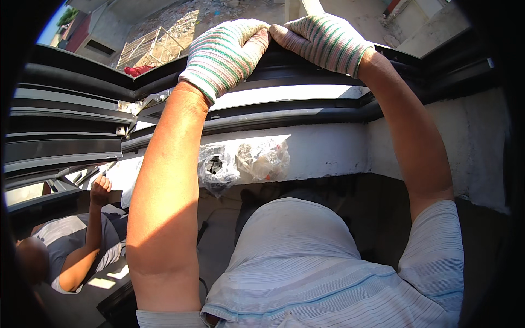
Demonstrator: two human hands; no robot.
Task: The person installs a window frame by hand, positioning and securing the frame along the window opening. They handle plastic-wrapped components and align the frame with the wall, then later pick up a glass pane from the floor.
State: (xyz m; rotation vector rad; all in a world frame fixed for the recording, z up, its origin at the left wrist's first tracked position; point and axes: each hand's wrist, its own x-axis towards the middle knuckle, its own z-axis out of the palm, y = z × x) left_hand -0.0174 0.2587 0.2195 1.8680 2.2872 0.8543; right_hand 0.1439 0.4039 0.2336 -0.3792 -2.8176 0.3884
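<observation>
Both my hands wear knitted gloves with green, pink and white stripes. They are raised over a black window frame [306, 65], their fingertips nearly meeting above its far bar. My left hand [227, 54] is closed, thumb pressed toward its fingers. My right hand [325, 44] is closed too, its thumb and fingers pointing at the left one. Whatever they pinch, if anything, is too small or hidden to make out. Below them, two crumpled clear plastic bags [217, 165] [263, 159] lie on the white sill [328, 147]; the left bag has dark pieces inside.
Several dark window profiles [65, 126] and a metal bracket [128, 107] stand at the left. At the lower left another person [82, 240] has one hand raised near the frame. Beyond the opening are rubble ground [219, 13] and a metal grid frame [150, 46].
</observation>
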